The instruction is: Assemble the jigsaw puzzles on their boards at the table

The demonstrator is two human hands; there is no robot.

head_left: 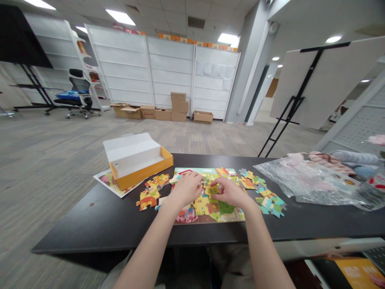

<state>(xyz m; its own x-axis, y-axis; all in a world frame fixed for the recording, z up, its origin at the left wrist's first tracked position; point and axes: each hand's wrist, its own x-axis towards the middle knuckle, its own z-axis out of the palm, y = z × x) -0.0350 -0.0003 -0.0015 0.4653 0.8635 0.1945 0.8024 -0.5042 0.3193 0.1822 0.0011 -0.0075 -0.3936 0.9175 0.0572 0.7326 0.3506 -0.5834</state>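
Observation:
A colourful jigsaw puzzle board lies partly assembled on the dark table in front of me. My right hand is closed over its middle, with a yellow-green puzzle piece between thumb and fingers. My left hand rests over the left half of the board with its fingers curled together. Its fingertips point at the same middle area; whatever they pinch is hidden. Loose puzzle pieces in orange and yellow lie left of the board. More loose pieces, mostly green and blue, are spread to its right.
An open yellow box with a white inside stands at the table's back left, on a printed picture sheet. Clear plastic bags of soft goods fill the right side. The black table's front edge runs under my forearms.

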